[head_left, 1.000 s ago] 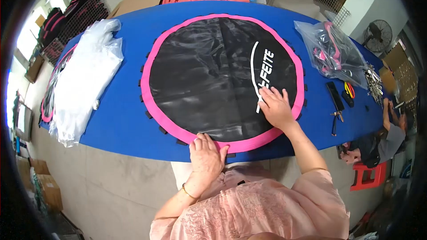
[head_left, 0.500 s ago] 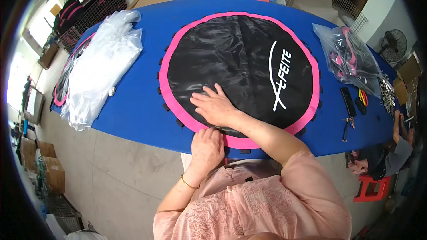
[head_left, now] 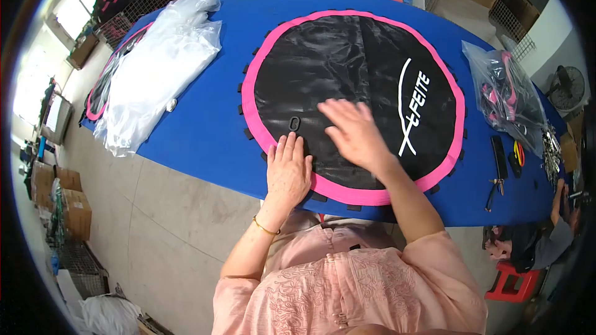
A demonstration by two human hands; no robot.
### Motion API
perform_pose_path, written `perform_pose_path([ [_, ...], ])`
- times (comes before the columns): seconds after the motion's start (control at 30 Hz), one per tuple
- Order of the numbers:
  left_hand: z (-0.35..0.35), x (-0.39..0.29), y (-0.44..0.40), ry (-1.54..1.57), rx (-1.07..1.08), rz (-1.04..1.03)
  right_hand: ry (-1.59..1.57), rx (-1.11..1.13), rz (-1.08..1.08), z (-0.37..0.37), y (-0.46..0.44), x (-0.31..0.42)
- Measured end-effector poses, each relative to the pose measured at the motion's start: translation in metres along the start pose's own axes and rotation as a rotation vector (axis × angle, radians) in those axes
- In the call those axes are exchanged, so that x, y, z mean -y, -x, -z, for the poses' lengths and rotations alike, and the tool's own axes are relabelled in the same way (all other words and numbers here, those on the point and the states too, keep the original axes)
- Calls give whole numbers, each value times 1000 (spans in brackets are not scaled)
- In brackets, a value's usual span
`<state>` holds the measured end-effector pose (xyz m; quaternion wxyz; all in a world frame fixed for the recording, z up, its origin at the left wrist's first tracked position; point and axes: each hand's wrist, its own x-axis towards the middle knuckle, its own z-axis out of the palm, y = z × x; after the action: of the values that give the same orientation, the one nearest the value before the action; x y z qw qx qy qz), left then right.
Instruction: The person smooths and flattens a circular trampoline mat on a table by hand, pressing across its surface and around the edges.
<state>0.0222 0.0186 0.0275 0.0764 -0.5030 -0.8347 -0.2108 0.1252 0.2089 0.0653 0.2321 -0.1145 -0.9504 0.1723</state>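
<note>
A round black trampoline mat [head_left: 323,74] with a pink border, short black tabs around its rim and white "FEITE" lettering lies flat on the blue table. My left hand [head_left: 288,169] rests palm down on the mat's near left border, fingers stretched forward. Just beyond those fingertips, a small black oval ring [head_left: 295,124] lies on the black fabric. Over the mat's near middle is my right hand [head_left: 355,133], open with its fingers extended and thumb apart, slightly blurred. Whether it touches the fabric I cannot tell.
Clear plastic bags [head_left: 161,68] cover another pink-edged mat at the left. On the right are a bag of black and pink parts [head_left: 506,93], a black-handled tool [head_left: 498,156], yellow-and-red snips [head_left: 518,154] and a metal pile [head_left: 550,152]. A person [head_left: 552,239] sits beyond the table.
My right hand has moved right across the mat. My left hand has gone from curled at the near edge to flat on the border. The black oval ring now shows. The view has shifted.
</note>
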Motion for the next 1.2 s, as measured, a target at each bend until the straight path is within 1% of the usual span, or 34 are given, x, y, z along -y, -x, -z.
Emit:
perform_pose_path([
  [0.13, -5, 2, -14, -2, 26, -24, 146, -63, -242, 38, 45, -44],
  [0.23, -10, 10, -25, -45, 29, -24, 235, -87, -440, 47, 85, -71],
  [0.27, -10, 13, -29, -61, 49, -16, 224, -63, -495, 46, 97, -80],
  [0.3, -12, 18, -32, -66, 55, -15, 217, -61, -499, 42, 104, -86],
  [0.37, -16, 26, -36, -96, 68, 9, 262, -111, -421, 35, 115, -93],
  [0.43, -16, 29, -38, -65, 78, 38, 279, -126, -427, 32, 111, -89],
  [0.67, -10, 38, -40, -260, 85, 107, 327, -144, -408, 32, 106, -92],
  [0.77, -12, 30, -42, -287, 77, 97, 320, -141, -407, 31, 107, -92],
  [0.83, -15, 20, -46, -194, 101, 13, 313, -145, -403, 32, 106, -92],
  [0.87, -18, 13, -48, -254, 105, -18, 308, -143, -405, 32, 106, -92],
  [0.97, -27, -10, -49, -175, 110, -91, 300, -141, -411, 33, 106, -92],
  [1.03, -26, -13, -50, -166, 88, -88, 298, -140, -417, 33, 107, -91],
  [1.1, -19, -7, -53, -192, 99, -53, 295, -137, -413, 33, 108, -91],
  [1.17, -20, 11, -52, -284, 51, 20, 276, -130, -422, 34, 108, -91],
  [1.2, -18, 22, -53, -309, 60, 46, 287, -127, -422, 34, 108, -92],
])
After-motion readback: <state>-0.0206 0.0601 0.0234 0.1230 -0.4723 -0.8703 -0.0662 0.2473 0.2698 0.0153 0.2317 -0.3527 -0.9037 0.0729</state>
